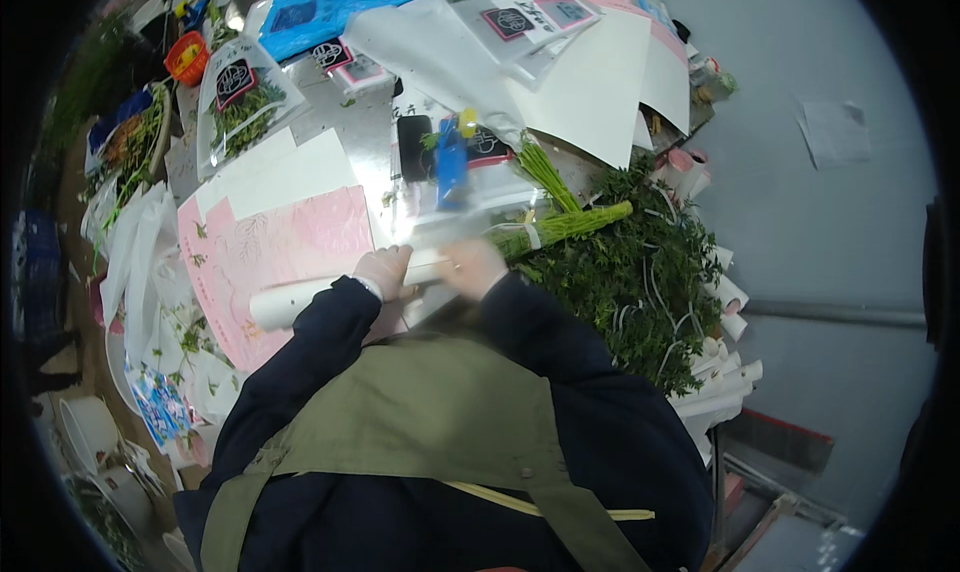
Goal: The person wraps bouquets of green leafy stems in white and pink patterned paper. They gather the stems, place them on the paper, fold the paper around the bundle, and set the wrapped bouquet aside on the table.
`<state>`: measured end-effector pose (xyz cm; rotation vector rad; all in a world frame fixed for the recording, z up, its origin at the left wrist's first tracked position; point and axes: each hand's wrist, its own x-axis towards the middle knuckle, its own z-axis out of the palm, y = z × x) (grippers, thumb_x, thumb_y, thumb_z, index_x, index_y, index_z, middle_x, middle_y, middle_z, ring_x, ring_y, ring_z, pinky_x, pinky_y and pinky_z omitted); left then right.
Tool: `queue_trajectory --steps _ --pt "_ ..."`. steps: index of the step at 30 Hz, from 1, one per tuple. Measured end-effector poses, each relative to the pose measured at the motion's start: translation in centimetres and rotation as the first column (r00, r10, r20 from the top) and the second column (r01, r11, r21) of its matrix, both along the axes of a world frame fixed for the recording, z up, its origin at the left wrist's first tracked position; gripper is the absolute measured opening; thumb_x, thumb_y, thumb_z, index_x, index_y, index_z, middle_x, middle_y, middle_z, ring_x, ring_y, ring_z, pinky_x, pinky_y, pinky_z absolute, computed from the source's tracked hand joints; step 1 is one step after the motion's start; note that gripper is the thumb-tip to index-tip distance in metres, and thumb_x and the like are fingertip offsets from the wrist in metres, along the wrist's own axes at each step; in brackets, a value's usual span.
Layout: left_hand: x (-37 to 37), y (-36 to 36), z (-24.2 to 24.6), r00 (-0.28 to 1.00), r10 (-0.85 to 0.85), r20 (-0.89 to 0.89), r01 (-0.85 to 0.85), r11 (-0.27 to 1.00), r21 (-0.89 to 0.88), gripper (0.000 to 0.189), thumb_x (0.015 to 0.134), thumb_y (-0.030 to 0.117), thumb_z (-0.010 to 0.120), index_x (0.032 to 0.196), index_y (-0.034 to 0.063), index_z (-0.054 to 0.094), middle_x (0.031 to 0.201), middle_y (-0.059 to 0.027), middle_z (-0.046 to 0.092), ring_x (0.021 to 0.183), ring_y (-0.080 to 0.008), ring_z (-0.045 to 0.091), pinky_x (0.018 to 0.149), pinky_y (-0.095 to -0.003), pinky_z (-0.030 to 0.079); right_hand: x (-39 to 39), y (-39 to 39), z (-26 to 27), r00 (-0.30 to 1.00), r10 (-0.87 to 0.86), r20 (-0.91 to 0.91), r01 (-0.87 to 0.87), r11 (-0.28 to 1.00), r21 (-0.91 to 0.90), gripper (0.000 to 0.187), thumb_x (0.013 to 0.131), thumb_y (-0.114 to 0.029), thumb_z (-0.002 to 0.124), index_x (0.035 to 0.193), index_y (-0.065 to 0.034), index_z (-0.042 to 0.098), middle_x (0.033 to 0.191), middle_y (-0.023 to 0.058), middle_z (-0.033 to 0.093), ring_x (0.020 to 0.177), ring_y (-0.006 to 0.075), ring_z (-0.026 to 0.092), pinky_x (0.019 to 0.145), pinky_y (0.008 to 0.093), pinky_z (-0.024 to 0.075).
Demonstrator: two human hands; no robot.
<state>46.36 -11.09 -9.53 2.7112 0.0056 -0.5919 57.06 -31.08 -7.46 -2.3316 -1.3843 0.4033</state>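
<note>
My left hand, in a thin pale glove, is closed around a white paper roll that lies slantwise in front of my chest. The right end of the roll is in my right hand, which is blurred. Under the roll's left part are pink printed paper sheets. A bundle of green stems, bound with a white tie, lies just beyond my right hand. Behind it, more cut stems stick out of a translucent sleeve. A blue tool with a yellow part rests beside a black phone.
Leafy green bunches are heaped at the right, with white paper-wrapped ends beyond them. Large white sheets and a blue plastic bag lie at the back. White plastic bags and an orange basket are at the left.
</note>
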Motion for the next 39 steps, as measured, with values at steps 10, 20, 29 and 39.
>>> queue_trajectory --steps 10,20,29,39 --pt "-0.1 -2.2 -2.6 0.987 0.070 0.147 -0.096 0.980 0.176 0.067 0.069 0.044 0.082 0.116 0.0086 0.050 0.099 -0.0121 0.063 0.093 -0.0300 0.065 0.079 -0.0415 0.053 11.3 5.6 -8.4 0.482 -0.360 -0.799 0.783 0.586 0.208 0.026 0.092 -0.020 0.066 0.109 -0.0006 0.067 0.098 0.0054 0.069 0.087 0.0143 0.061 0.081 0.0277 0.0484" --pt "-0.2 -2.2 -4.2 0.991 0.086 0.101 -0.101 0.984 0.147 0.063 0.072 0.045 0.078 0.117 0.0080 0.054 0.104 -0.0115 0.064 0.096 -0.0301 0.065 0.082 -0.0430 0.051 3.8 2.1 -8.4 0.574 -0.491 -0.655 0.772 0.591 0.234 0.018 0.094 -0.022 0.065 0.088 -0.0052 0.064 0.079 -0.0027 0.057 0.070 0.0107 0.051 0.064 0.0257 0.0425" --pt "-1.2 -1.4 -1.3 0.985 0.102 0.136 -0.109 0.993 0.040 0.052 0.074 0.033 0.078 0.112 0.0046 0.056 0.106 -0.0130 0.062 0.102 -0.0280 0.061 0.082 -0.0407 0.050 5.5 2.7 -11.3 0.255 -0.479 -0.840 0.863 0.505 -0.026 0.011 0.089 -0.016 0.064 0.085 -0.0052 0.065 0.061 -0.0012 0.053 0.046 0.0091 0.045 0.041 0.0264 0.0338" --pt "-1.8 -1.3 -1.4 0.980 0.086 0.181 -0.093 0.995 0.034 0.060 0.066 0.033 0.085 0.109 0.0046 0.054 0.104 -0.0121 0.063 0.099 -0.0269 0.062 0.076 -0.0392 0.049 7.0 2.4 -11.0 0.378 -0.584 -0.718 0.777 0.622 -0.097 0.017 0.091 -0.018 0.063 0.085 -0.0031 0.067 0.060 0.0027 0.056 0.045 0.0134 0.047 0.041 0.0302 0.0358"
